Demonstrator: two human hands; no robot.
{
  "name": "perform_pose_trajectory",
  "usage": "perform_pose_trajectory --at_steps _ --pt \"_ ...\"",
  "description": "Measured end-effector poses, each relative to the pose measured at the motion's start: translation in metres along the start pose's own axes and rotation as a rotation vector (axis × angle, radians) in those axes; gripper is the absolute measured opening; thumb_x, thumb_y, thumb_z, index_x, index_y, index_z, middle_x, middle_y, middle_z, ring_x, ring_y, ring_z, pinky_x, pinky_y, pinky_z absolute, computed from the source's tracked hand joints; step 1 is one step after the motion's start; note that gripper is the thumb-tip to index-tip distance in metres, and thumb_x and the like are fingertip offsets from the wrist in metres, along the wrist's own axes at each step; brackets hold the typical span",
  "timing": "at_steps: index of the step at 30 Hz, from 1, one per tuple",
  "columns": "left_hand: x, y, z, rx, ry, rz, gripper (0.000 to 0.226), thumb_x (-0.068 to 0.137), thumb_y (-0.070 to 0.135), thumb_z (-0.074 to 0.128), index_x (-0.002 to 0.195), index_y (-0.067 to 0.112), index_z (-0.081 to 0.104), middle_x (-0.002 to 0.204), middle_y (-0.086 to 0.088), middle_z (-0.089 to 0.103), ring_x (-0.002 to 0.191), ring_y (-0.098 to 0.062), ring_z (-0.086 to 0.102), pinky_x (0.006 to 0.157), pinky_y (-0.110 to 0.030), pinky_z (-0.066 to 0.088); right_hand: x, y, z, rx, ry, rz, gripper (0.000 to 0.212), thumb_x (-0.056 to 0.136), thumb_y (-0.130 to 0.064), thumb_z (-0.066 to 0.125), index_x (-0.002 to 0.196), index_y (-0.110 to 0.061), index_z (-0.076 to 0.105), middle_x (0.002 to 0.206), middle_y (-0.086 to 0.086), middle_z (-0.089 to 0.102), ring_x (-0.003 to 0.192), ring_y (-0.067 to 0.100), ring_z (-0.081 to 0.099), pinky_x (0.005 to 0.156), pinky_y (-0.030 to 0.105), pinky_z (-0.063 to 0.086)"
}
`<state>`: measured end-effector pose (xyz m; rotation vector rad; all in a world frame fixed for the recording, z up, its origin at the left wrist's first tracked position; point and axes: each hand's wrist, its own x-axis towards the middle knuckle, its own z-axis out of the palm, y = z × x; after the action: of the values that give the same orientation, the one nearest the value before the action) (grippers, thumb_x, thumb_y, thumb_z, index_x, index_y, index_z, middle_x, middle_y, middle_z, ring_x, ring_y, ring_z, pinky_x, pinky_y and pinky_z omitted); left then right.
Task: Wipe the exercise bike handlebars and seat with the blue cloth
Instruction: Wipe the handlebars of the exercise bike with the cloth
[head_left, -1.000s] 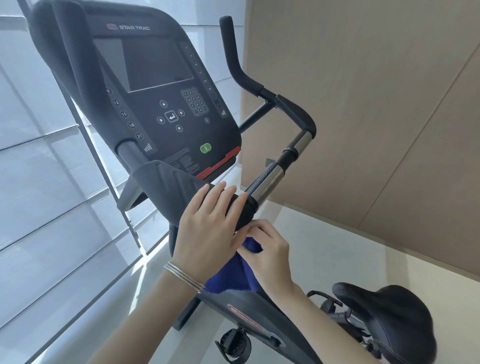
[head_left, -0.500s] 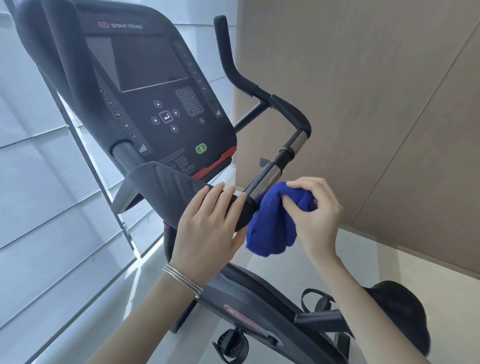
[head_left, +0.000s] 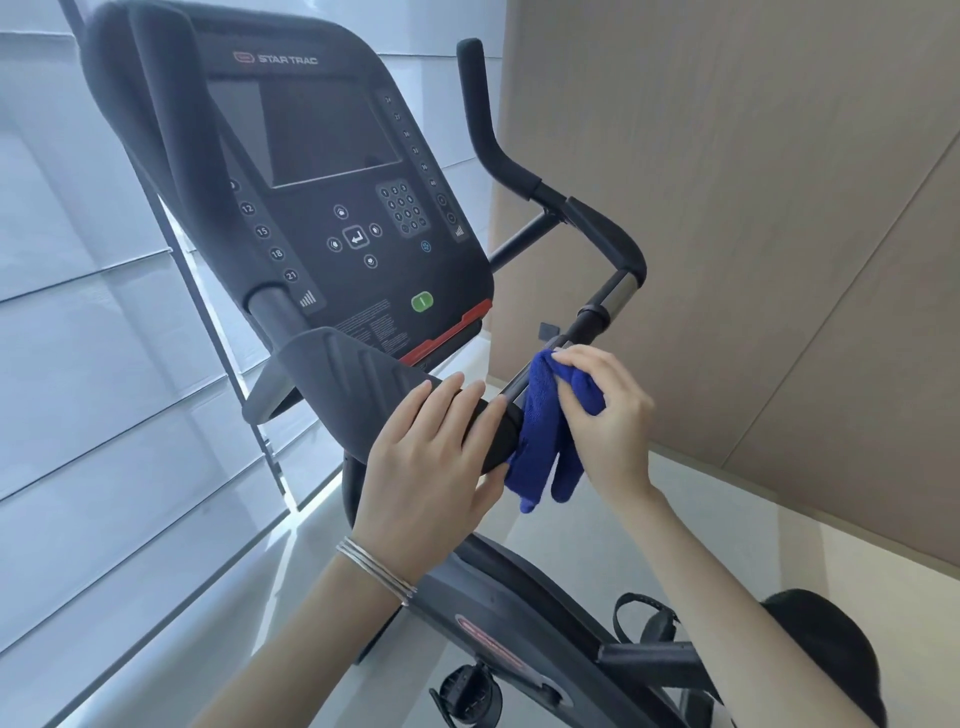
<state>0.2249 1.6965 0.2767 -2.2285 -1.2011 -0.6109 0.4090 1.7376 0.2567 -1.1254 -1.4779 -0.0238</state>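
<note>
1. Head view, looking down over the bike, and my left grip (head_left: 431, 467) is clasped on the black sleeve of the handlebar (head_left: 605, 236). The fingers lie over the top and the thumb is tucked underneath.
2. Over to my right grip (head_left: 608, 421): it's closed on the blue cloth (head_left: 545, 441), pinching it against the bar just beside my left fingertips.
3. The cloth is folded over the bar right where the black sleeve meets the metal tube. Two loose ends hang down below the bar.
4. Further up the same bar, a chrome section (head_left: 618, 291) shows bare. Past it comes the black bend, then the upright horn at the far end.
5. Up and to the left sits the console (head_left: 337, 208), with a dark screen and STAR TRAC lettering across the top. There's a green button (head_left: 422, 301) near its lower edge, and a red strip just below that.
6. The seat (head_left: 826, 644) is down in the bottom right corner. It's black, partly hidden behind my right forearm, and well apart from the cloth.
7. Thin silver bangles (head_left: 376, 569) ring my left wrist, and a pedal (head_left: 467, 693) shows under the frame at the bottom edge.
8. Around it all, there's a wood-panelled wall (head_left: 753, 208) on the right, white blinds (head_left: 78, 364) on the left and a pale floor (head_left: 691, 525) below.
</note>
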Motion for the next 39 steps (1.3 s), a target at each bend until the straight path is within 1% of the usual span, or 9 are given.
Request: perform_pose_trajectory --at_steps 4,7,14,19,24,27,30,34,39 --pt "0.0 0.002 -0.002 -0.013 0.001 -0.011 0.041 0.084 0.04 0.052 0.113 0.014 0.063 0.114 -0.005 0.067 0.112 -0.027 0.06 0.1 -0.039 0.044 -0.009 -0.015 -0.003 0.003 -0.147 0.051 0.032 0.085 -0.015 0.064 0.115 -0.004 0.063 0.12 0.007 0.064 0.113 0.003 0.052 0.098 0.008 0.038" --pt "0.001 0.002 -0.004 -0.034 -0.029 -0.013 0.042 0.082 0.041 0.057 0.114 0.015 0.063 0.114 -0.006 0.067 0.112 -0.027 0.061 0.1 -0.04 0.045 -0.015 -0.021 -0.007 -0.027 -0.264 0.049 0.052 0.08 -0.027 0.069 0.126 -0.006 0.055 0.132 0.004 0.055 0.125 0.011 0.044 0.104 0.017 0.036" --pt "0.005 -0.018 -0.012 -0.13 -0.071 0.033 0.043 0.079 0.045 0.058 0.112 0.018 0.064 0.109 -0.003 0.068 0.106 -0.026 0.062 0.095 -0.039 0.048 -0.013 -0.017 -0.023 -0.045 -0.388 -0.019 0.05 0.084 -0.006 0.064 0.132 -0.005 0.049 0.136 0.006 0.052 0.127 0.019 0.045 0.106 0.037 0.041" --pt "0.012 -0.027 -0.016 -0.133 -0.126 0.062 0.048 0.078 0.054 0.053 0.108 0.019 0.066 0.101 -0.001 0.069 0.098 -0.025 0.064 0.093 -0.039 0.048 -0.019 -0.009 -0.031 -0.026 -0.425 -0.128 0.044 0.085 -0.005 0.06 0.129 -0.005 0.052 0.133 0.005 0.055 0.125 0.013 0.049 0.105 0.026 0.04" --pt "0.011 -0.027 -0.015 -0.14 -0.137 0.056 0.048 0.08 0.054 0.048 0.108 0.019 0.065 0.097 -0.001 0.068 0.093 -0.025 0.062 0.093 -0.038 0.047 -0.003 -0.007 -0.035 0.062 -0.414 0.101 0.047 0.082 -0.001 0.065 0.124 -0.016 0.05 0.128 -0.009 0.054 0.115 0.001 0.052 0.089 0.004 0.041" --pt "0.012 -0.025 -0.015 -0.146 -0.137 0.037 0.046 0.08 0.053 0.046 0.103 0.019 0.066 0.093 -0.001 0.067 0.087 -0.026 0.061 0.089 -0.038 0.049 -0.004 -0.006 -0.032 -0.025 -0.299 0.064 0.037 0.076 0.004 0.071 0.111 -0.004 0.061 0.131 0.001 0.051 0.118 0.007 0.05 0.094 0.004 0.037" --pt "0.011 -0.025 -0.013 -0.161 -0.116 0.026 0.044 0.08 0.052 0.045 0.1 0.019 0.066 0.091 -0.001 0.067 0.085 -0.025 0.061 0.088 -0.038 0.049 -0.015 -0.015 -0.029 -0.049 -0.253 -0.008 0.032 0.076 -0.002 0.07 0.107 -0.005 0.066 0.122 0.008 0.053 0.113 0.009 0.051 0.093 0.008 0.039" --pt "0.01 -0.025 -0.009 -0.194 -0.08 0.017 0.045 0.081 0.052 0.043 0.098 0.017 0.067 0.091 -0.002 0.067 0.085 -0.025 0.061 0.086 -0.037 0.048 -0.025 -0.02 -0.029 -0.047 -0.306 -0.093 0.034 0.078 0.0 0.069 0.111 -0.008 0.066 0.118 0.004 0.061 0.111 0.006 0.055 0.094 0.012 0.04" --pt "0.01 -0.027 -0.006 -0.195 -0.078 0.02 0.043 0.078 0.052 0.048 0.098 0.018 0.066 0.091 -0.002 0.068 0.084 -0.025 0.061 0.081 -0.035 0.05 0.0 0.0 -0.029 -0.146 -0.284 -0.029 0.035 0.081 0.003 0.065 0.114 -0.009 0.065 0.12 -0.003 0.06 0.111 0.007 0.055 0.097 0.01 0.039"
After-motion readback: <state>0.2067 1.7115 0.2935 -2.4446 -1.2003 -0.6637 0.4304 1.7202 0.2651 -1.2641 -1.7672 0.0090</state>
